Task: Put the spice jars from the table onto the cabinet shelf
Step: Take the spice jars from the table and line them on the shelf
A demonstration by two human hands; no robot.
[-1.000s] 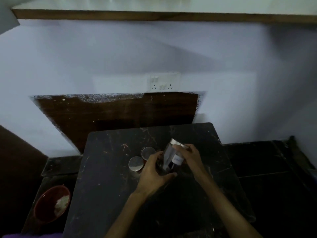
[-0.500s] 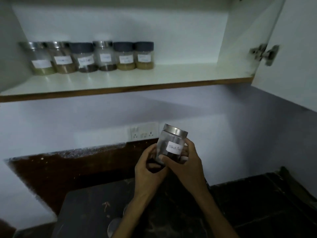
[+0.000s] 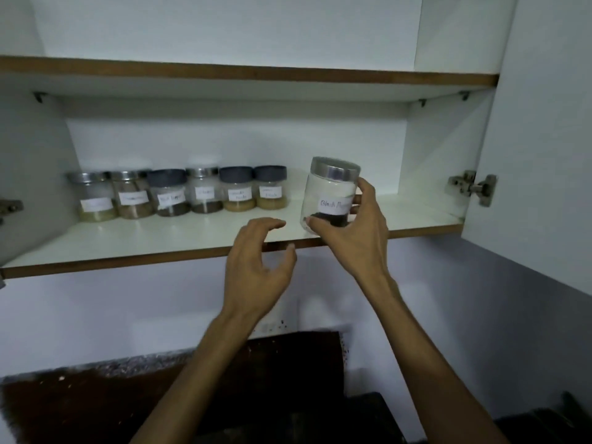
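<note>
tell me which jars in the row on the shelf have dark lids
Three of the six: the third from the left, the fifth and the sixth. Their lids are dark blue-grey; the other three have shiny metal lids.

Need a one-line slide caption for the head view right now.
Right hand sets a jar on the cabinet shelf beside six others; left hand open.

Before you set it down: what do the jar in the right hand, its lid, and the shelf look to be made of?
Jar: clear glass or hard plastic, can't tell which; the contents show through. Lid: brushed metal, by its silvery sheen. Shelf: likely white laminated board, smooth and faintly glossy, with a brown edge band. The right hand grips the jar.
</note>
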